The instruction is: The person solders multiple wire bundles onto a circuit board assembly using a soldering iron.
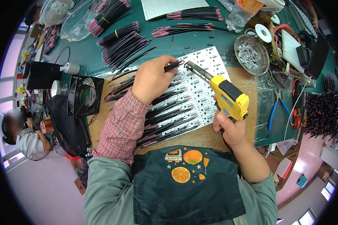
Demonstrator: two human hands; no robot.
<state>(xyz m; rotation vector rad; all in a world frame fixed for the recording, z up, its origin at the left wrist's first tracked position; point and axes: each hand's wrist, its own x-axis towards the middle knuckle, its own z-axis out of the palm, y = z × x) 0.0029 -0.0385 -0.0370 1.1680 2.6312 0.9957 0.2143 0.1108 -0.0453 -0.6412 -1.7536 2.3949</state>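
My right hand (231, 127) is closed round the grip of a yellow and black soldering gun (229, 93). Its long dark metal tip points up and left, close to the wire ends by my other hand. In my left hand (153, 78), fingers pinch a small bundle of black wires (172, 66) with bare ends towards the tip. Both hands are over a white sheet (210, 63) printed with rows of small black marks. Further black wires with red and white ends (172, 112) lie fanned in groups across the sheet's left side, partly under my left forearm.
Bundles of black wires (120, 48) lie at the back left, more (184, 30) at the back. A round metal dish of grey scraps (251, 54) stands at right, near blue-handled pliers (278, 108). A black fan (85, 96) stands at left. Another person (26, 135) sits far left.
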